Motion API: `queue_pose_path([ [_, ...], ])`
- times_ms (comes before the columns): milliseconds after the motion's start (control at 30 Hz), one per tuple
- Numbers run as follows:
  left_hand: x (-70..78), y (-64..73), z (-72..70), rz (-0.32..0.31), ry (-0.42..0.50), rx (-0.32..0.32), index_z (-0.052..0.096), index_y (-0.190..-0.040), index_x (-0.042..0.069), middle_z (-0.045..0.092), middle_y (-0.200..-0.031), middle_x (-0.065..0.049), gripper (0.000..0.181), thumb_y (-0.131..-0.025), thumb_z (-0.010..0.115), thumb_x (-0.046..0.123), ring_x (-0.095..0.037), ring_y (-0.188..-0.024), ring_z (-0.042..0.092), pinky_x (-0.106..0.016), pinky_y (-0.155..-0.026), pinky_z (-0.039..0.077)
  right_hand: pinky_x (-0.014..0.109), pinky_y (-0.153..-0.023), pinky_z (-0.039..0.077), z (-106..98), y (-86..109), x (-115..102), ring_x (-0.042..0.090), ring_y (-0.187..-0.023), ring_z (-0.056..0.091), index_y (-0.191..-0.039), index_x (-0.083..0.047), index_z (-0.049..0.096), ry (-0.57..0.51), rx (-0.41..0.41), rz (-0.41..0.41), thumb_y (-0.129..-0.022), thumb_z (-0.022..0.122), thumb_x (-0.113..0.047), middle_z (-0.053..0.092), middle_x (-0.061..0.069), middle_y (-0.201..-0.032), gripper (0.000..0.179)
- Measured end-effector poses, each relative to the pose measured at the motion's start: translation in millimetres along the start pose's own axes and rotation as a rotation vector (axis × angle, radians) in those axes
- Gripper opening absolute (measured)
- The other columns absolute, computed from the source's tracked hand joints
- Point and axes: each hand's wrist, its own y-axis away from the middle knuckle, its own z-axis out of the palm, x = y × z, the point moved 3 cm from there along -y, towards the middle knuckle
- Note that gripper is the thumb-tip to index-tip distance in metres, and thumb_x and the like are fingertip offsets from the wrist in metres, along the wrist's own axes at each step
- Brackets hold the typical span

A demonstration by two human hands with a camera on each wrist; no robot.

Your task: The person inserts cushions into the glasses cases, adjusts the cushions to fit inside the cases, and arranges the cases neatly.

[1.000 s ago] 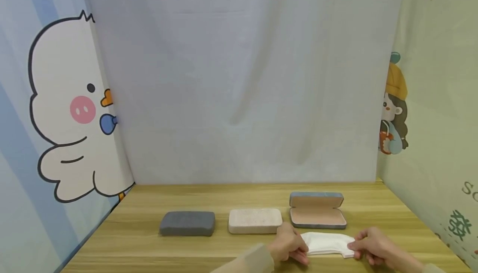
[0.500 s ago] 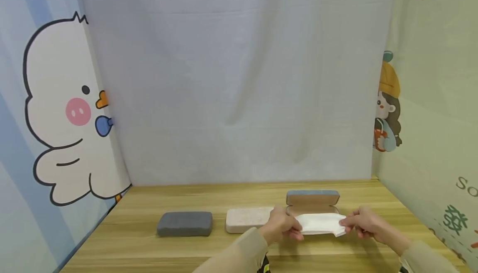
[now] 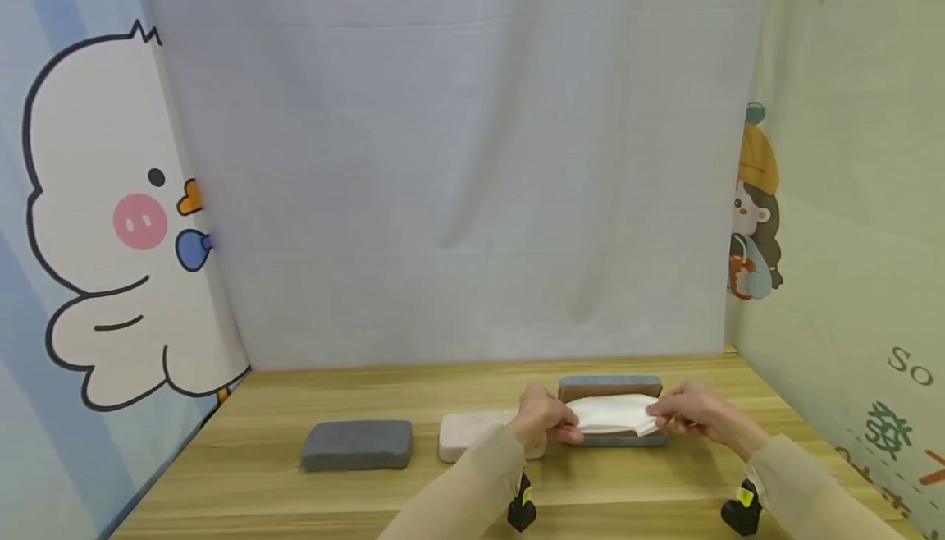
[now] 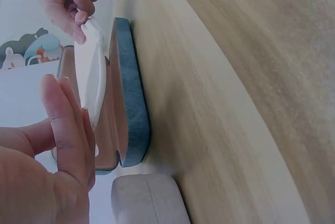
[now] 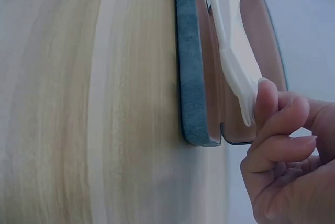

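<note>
Between both hands a folded white cloth (image 3: 614, 414) is stretched above an open blue glasses case (image 3: 609, 382) with a tan lining. My left hand (image 3: 545, 420) pinches the cloth's left end, and my right hand (image 3: 700, 414) pinches its right end. In the left wrist view the cloth (image 4: 90, 72) hangs over the open case (image 4: 137, 103), apart from its blue rim. The right wrist view shows thumb and fingertips gripping one cloth corner beside the raised lid (image 5: 261, 35). Whether anything lies inside the folds is hidden.
A closed cream glasses case (image 3: 472, 432) stands left of the blue one, partly behind the left wrist. Farther left lies a closed dark grey case (image 3: 358, 445). The wooden table (image 3: 295, 507) ends at a pale curtain (image 3: 443, 195) behind, with printed fabric at both sides.
Both hands have lifted the white cloth from the table and carried it away from the body, over the open blue case. The head view has shifted slightly right.
</note>
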Motion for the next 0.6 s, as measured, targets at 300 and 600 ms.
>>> queue_pose_path([
  [300,-4.2,-6.9,0.1,0.023,-0.017,0.044,0.058,-0.072,-0.009,0.067,-0.071,-0.031,0.013,-0.072,0.060,-0.022,-0.010,-0.032,0.053,-0.023,-0.042,0.056,0.014,-0.040,0.031,8,-15.2,11,0.001,-0.042,0.043,-0.086,0.000,0.069,0.005,0.063,0.025,-0.087,0.067,-0.014,0.065,-0.006,-0.059,0.015],
  [600,-6.4,-11.0,3.9,0.153,-0.215,0.088,0.058,-0.057,-0.007,0.059,-0.044,-0.018,0.017,-0.062,0.054,-0.022,-0.008,-0.028,0.048,-0.021,-0.032,0.048,0.015,-0.038,0.031,12,-20.7,13,0.002,-0.037,0.040,-0.067,-0.002,0.068,0.031,0.132,0.028,-0.083,0.069,-0.011,0.062,-0.005,-0.050,0.018],
])
